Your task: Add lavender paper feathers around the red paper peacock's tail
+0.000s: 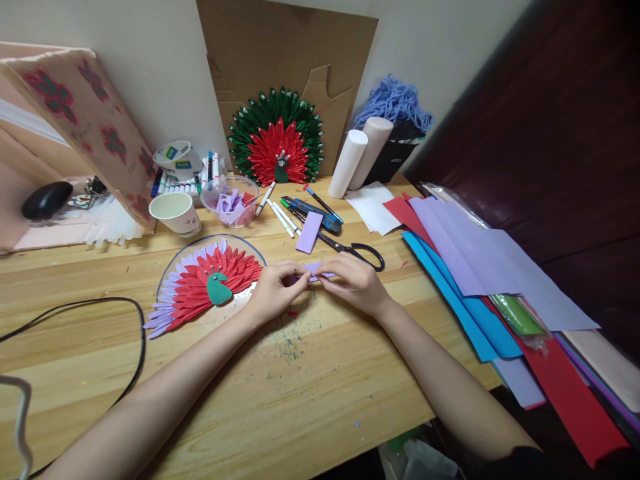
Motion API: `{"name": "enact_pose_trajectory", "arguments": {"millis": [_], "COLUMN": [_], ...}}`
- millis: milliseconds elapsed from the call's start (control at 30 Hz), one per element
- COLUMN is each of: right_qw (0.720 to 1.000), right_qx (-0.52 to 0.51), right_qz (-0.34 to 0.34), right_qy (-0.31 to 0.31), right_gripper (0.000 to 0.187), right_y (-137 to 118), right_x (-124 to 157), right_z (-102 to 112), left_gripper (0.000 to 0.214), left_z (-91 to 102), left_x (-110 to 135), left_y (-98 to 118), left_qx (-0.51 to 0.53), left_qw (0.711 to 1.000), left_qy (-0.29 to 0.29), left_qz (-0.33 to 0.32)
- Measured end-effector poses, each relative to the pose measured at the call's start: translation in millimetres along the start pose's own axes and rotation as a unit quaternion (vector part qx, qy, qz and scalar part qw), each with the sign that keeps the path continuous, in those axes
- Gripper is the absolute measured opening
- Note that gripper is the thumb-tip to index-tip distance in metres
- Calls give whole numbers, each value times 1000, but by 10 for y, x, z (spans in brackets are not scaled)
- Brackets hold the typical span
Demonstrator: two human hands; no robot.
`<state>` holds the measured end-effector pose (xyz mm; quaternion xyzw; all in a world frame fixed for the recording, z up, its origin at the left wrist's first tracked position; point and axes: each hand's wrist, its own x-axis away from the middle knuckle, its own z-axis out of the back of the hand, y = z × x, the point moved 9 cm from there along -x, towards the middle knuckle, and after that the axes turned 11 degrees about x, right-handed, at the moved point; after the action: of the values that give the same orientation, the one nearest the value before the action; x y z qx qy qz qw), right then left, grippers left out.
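Single head-worn view, set above the counter, faces forward and down at close range; left hand and right hand lie near mid-frame, cardboard beyond.

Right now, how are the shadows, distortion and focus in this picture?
In the head view, a soft shadow lies on the table along the left forearm; the red sheet at lower right seems stretched; the left hand and right hand look fairly sharp.

Left hand and right hand near each other, both pinching; forearms angled out behind them.
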<state>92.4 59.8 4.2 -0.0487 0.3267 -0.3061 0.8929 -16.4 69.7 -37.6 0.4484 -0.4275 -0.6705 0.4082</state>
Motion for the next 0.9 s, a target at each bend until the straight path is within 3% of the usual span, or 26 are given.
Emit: {"name": "enact_pose_trajectory", "arguments": {"millis": [167,500,767,900], "right_qw": [1000,990,948,926], "right_qx": [-8,-78,-193,-245], "right_qz": [-3,-119,-250,-286], "right_qy": [10,19,34,34], "right_gripper": [9,6,2,6], "right_y": [4,102,261,302], "right_x": [1,33,105,155], "right_z": [27,-11,-129,-196], "left_gripper": [22,23,21,18], "left_z": [-12,-18,1,30], "left_x": [1,6,8,25], "left_y": [-16,-10,14,47], "left_qx": [18,49,55,18], "left_qw": [1000,999,998,1000], "left_qy": [-8,-10,-7,11], "left_qz": [9,11,9,-23]}}
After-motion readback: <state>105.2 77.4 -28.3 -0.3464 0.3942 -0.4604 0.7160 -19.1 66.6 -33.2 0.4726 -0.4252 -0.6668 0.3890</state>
